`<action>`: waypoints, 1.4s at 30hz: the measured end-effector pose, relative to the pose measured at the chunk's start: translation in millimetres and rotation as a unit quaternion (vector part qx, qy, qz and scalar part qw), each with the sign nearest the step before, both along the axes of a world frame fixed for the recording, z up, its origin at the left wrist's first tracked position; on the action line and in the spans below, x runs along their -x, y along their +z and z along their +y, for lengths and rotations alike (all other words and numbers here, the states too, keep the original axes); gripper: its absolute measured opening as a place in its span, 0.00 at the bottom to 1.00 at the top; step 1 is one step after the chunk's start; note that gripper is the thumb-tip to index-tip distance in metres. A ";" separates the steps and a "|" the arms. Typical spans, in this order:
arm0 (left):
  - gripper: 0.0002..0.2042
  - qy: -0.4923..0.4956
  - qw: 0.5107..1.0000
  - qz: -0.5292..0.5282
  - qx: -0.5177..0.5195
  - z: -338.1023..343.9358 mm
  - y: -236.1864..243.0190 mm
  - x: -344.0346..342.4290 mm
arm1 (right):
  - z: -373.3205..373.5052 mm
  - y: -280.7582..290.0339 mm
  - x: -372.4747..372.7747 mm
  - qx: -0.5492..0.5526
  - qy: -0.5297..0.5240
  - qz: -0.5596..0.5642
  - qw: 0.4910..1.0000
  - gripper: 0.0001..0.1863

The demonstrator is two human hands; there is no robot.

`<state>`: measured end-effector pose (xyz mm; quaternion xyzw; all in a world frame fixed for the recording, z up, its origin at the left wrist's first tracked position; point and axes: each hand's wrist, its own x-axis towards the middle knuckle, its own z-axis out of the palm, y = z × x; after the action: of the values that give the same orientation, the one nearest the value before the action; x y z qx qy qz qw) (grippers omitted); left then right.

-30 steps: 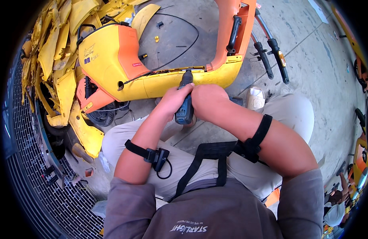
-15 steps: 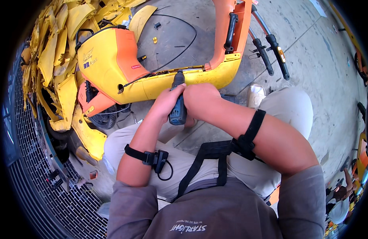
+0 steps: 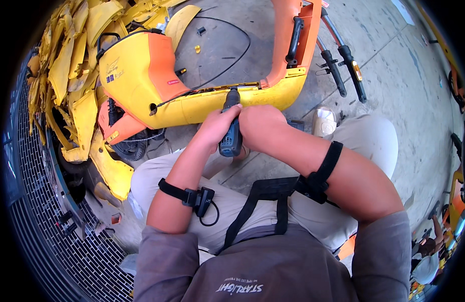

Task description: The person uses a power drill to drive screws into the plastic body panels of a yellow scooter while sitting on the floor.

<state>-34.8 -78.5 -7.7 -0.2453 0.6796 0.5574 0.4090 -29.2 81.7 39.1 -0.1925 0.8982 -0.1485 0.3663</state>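
Both my hands are on a blue-and-black cordless drill point(image 3: 231, 142) in front of me, its chuck pointing away at the lower edge of a yellow-and-orange scooter body point(image 3: 129, 63). My left hand point(image 3: 215, 127) is closed against the drill's left side, thumb along the top. On the other side my right hand point(image 3: 261, 122) is closed in a fist, its fingers mostly hidden behind the tool. The drill's tip meets the yellow side panel point(image 3: 202, 106) near its top seam; the exact contact point is too small to make out.
Yellow panels point(image 3: 84, 65) are heaped at the left. A black cable point(image 3: 247, 40) loops over the floor behind the scooter. Two fork tubes point(image 3: 350, 65) lie to the right. Beside my shoe point(image 3: 324, 122) is concrete floor. Another person point(image 3: 427, 254) is at the far right edge.
The drill and both my hands have shifted slightly to the right in the picture. My grip looks the same, and the scooter body shows only a slight shift with the view.
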 end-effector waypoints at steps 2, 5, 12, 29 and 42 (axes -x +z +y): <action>0.24 0.003 1.000 0.005 -0.003 -1.3 0.5 0.4 | 0.0 1.5 1.0 0.006 0.000 0.007 1.000 0.12; 0.24 -0.005 1.000 -0.003 0.015 -4.7 0.5 0.4 | -3.5 -1.2 2.1 0.006 0.016 0.014 1.000 0.12; 0.25 0.027 0.999 0.007 -0.017 -12.8 0.7 -0.8 | -15.8 6.4 6.8 -0.034 0.044 -0.009 0.998 0.25; 0.24 -0.010 1.000 0.027 -0.005 -3.7 -0.7 -0.1 | -8.1 1.1 4.3 -0.033 -0.004 -0.004 0.999 0.27; 0.24 0.048 0.999 0.018 -0.012 -18.3 -2.1 -1.1 | -16.2 -9.9 8.7 0.001 0.049 0.020 0.999 0.13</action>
<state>-33.7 -96.8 -9.7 -0.2620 0.6678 0.5889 0.3724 -37.8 65.5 29.1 -0.2396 0.8946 -0.1279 0.3549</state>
